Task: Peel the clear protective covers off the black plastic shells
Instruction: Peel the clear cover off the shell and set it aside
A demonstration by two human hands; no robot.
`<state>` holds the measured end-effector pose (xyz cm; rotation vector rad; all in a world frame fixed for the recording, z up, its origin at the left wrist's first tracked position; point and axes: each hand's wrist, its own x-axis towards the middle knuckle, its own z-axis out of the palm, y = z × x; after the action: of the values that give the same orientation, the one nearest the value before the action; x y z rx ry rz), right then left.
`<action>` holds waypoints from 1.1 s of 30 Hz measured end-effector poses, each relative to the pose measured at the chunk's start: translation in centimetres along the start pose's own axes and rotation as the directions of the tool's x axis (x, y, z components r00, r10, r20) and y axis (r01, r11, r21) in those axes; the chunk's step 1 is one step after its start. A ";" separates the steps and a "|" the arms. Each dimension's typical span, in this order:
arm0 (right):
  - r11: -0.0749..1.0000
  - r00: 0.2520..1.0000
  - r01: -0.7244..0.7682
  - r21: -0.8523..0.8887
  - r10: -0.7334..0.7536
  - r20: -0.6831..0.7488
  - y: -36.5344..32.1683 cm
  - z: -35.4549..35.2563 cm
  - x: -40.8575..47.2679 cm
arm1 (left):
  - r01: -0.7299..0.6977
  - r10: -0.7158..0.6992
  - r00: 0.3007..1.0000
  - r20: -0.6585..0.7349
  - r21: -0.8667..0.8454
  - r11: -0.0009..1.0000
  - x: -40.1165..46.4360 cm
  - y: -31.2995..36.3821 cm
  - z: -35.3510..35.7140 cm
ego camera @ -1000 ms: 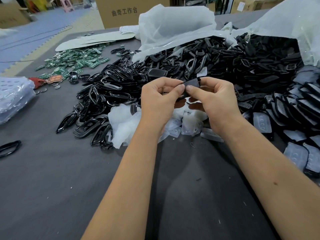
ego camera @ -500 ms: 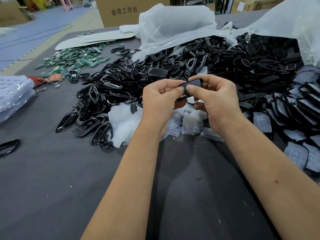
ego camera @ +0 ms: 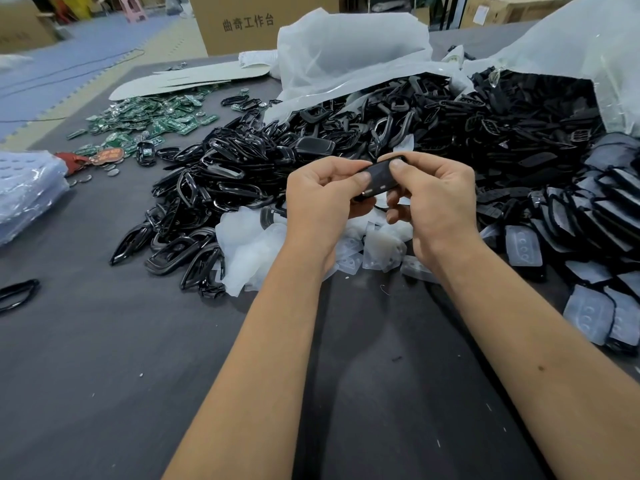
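Both hands hold one black plastic shell (ego camera: 379, 178) above the table's middle. My left hand (ego camera: 323, 206) pinches its left end between thumb and fingers. My right hand (ego camera: 434, 202) grips its right end, thumb pressed on the shell's top face. Whether a clear cover is on this shell cannot be made out. Below the hands lies a heap of peeled clear covers (ego camera: 377, 249). At the right are rows of black shells with clear covers on them (ego camera: 585, 313).
A big pile of black frames and shells (ego camera: 311, 147) spills from torn plastic bags (ego camera: 346, 46) behind the hands. Green circuit boards (ego camera: 149, 119) lie at the back left, a bagged stack (ego camera: 27, 188) at the left edge. Dark table surface (ego camera: 104, 358) lies in front.
The shell has been turned so its broad face now shows between the two hands. My right thumb has moved onto that face. Both hands stay in the same spot.
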<state>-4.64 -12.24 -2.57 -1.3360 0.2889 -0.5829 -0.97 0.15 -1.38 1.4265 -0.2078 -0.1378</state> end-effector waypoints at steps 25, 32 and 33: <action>0.999 0.999 0.010 -0.031 -0.009 0.040 -0.2 -0.6 0.2 | 0.087 -0.084 0.996 0.039 -0.080 0.993 0.0 0.2 -0.3; 0.998 0.999 0.035 -0.060 -0.033 0.039 0.0 -0.7 0.5 | 0.072 -0.069 0.997 0.043 -0.059 0.996 -0.2 -0.1 -0.3; 0.996 0.998 0.044 -0.075 -0.041 0.050 0.1 -0.8 0.5 | 0.070 -0.068 0.997 0.041 -0.054 0.996 -0.2 -0.1 -0.3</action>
<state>-4.61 -13.12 -2.75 -1.4304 0.2460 -0.5795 -1.08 0.47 -1.53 1.3773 -0.1855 -0.2265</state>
